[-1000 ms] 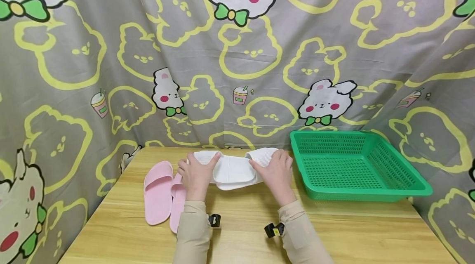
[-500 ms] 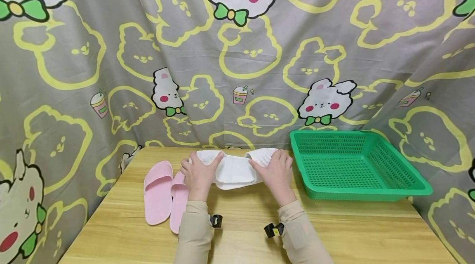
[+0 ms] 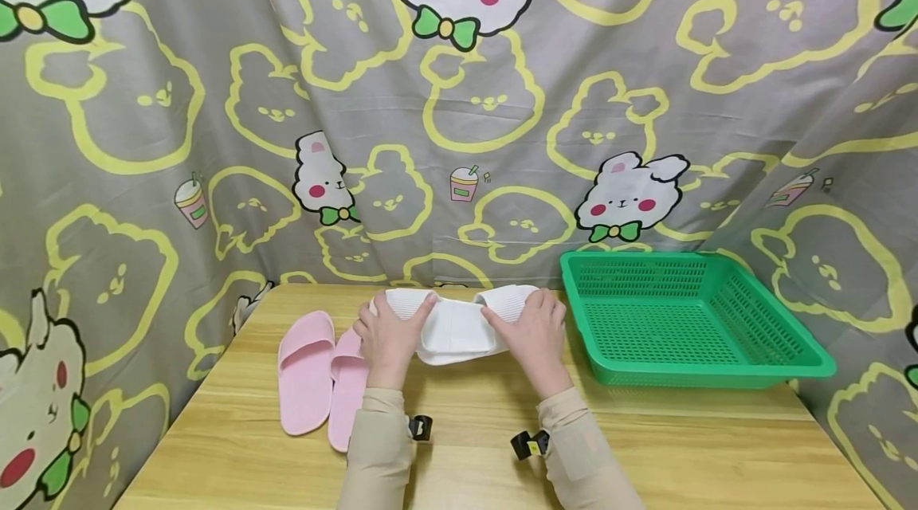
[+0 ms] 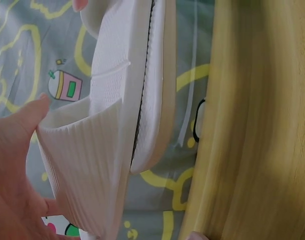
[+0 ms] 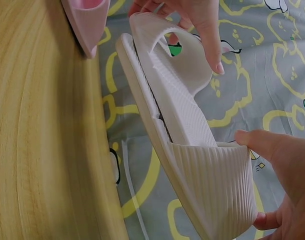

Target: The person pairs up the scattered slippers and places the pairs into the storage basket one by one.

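Observation:
A pair of white slippers [image 3: 455, 331] is stacked one on the other, straps at opposite ends, above the table's far part. My left hand [image 3: 390, 339] grips the left end, its thumb at the edge of a ribbed strap [image 4: 82, 160]. At the right end my right hand [image 3: 534, 335] holds the other ribbed strap [image 5: 212, 185], thumb on its rim. A narrow gap runs between the two soles in both wrist views. Left of my left hand lie a pink slipper [image 3: 307, 390] and a second pink slipper [image 3: 347, 394], the latter partly covered by my hand and sleeve.
A green perforated basket [image 3: 602, 374] stands at the right rear of the wooden table [image 3: 473, 462]. A patterned grey curtain [image 3: 495, 127] hangs right behind the table and along both sides. Black wrist-camera mounts stick out inward from both sleeves.
My left hand has shifted slightly right, and the left end of the white slippers with it. More of the second pink slipper shows. My right hand stays nearly still.

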Demonstrator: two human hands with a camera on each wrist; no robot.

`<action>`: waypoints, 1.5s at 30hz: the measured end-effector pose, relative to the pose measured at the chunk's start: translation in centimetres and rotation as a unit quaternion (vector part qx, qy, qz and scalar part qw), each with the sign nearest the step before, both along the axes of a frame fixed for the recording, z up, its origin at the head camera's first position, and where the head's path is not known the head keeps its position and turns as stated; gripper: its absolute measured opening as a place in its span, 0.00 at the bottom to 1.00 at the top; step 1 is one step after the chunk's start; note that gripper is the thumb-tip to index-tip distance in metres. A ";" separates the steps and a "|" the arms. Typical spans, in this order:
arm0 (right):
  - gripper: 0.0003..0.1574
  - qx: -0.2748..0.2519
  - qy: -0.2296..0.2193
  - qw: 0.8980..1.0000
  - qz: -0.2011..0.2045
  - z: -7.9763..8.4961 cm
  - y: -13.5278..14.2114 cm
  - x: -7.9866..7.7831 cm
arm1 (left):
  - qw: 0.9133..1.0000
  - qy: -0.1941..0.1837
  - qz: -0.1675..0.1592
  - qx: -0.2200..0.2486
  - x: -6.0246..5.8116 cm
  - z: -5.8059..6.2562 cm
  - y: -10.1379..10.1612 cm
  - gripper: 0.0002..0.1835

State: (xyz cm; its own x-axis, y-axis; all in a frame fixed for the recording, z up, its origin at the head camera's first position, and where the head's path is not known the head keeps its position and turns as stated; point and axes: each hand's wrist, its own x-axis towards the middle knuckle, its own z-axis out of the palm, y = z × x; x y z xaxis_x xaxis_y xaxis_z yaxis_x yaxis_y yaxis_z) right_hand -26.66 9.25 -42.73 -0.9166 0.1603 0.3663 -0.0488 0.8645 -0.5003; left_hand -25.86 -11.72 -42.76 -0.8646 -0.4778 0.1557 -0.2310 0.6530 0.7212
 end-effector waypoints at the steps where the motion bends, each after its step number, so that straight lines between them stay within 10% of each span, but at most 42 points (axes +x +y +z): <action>1: 0.60 -0.001 0.001 1.000 0.000 0.0 0.0 0.0 | 1.000 0.000 -0.001 0.000 0.0 0.0 0.0 0.61; 45: 0.58 -0.025 0.013 1.000 -0.011 0.3 2.4 -0.7 | 0.996 -0.002 -0.088 -0.020 0.7 1.4 0.9 0.51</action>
State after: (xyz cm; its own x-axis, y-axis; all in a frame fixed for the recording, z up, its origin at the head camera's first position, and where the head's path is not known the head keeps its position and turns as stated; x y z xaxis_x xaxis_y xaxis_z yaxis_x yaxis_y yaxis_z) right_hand -27.32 11.62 -42.39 -0.9026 0.2001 0.3812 -0.0432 0.8389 -0.5425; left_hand -25.20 -10.85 -41.41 -0.9352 -0.3122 0.1671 -0.1139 0.7120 0.6929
